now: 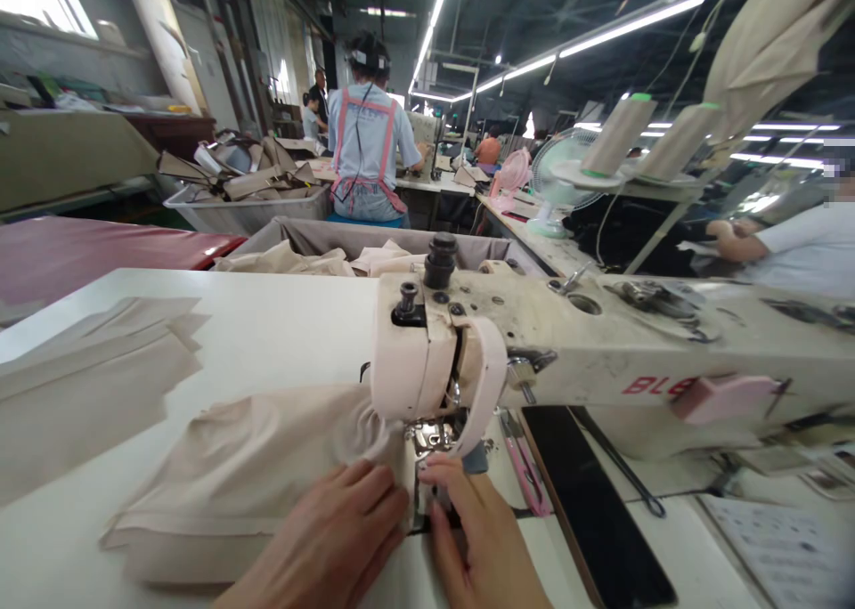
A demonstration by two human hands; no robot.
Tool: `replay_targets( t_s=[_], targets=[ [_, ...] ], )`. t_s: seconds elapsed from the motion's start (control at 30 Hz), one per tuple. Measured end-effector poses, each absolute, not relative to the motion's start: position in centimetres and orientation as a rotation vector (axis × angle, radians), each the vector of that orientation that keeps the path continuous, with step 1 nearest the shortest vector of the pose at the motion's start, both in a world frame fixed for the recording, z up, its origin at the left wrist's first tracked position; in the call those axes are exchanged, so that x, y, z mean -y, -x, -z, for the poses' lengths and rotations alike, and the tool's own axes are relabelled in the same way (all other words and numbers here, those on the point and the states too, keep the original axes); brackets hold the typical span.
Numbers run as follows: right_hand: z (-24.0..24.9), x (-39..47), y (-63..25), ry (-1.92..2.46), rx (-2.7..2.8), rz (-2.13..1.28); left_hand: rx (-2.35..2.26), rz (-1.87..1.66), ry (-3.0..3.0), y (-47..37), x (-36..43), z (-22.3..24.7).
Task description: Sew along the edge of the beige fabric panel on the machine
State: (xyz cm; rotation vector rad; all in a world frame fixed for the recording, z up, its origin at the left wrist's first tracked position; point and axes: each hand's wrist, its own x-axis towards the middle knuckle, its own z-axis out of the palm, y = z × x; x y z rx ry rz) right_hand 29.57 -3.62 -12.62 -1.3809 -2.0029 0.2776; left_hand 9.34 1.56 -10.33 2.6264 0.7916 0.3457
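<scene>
A beige fabric piece (247,475) lies bunched on the white table, its right end under the head of a cream sewing machine (567,342). My left hand (327,542) rests flat on the fabric just left of the presser foot (434,435). My right hand (477,538) sits at the fabric's edge right in front of the presser foot, fingers bent and pressing down. Neither hand lifts the cloth off the table.
Flat beige cut pieces (86,369) lie at the table's left. Pink snips (525,466) and a black panel (594,502) lie right of the needle. A bin of beige pieces (347,253) stands behind. A person in a pink apron (366,146) sits ahead; another person (794,244) at right.
</scene>
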Motion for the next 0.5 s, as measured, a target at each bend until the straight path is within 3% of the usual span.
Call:
replay_targets(
  t_s=[0.2,0.4,0.5],
  targets=[
    [12.2,5.2,-29.7,1.257,2.005,-0.352,-0.934,-0.425,-2.322,-9.7,-2.6,9.4],
    [13.8,5.6,-28.9,1.186,2.307,0.252,-0.808,-0.389,-2.638,-9.5,-1.4,9.6],
    [13.3,5.1,-28.8,1.135,2.293,0.301,-0.736,-0.536,-2.663,-9.6,-1.3,10.1]
  ],
)
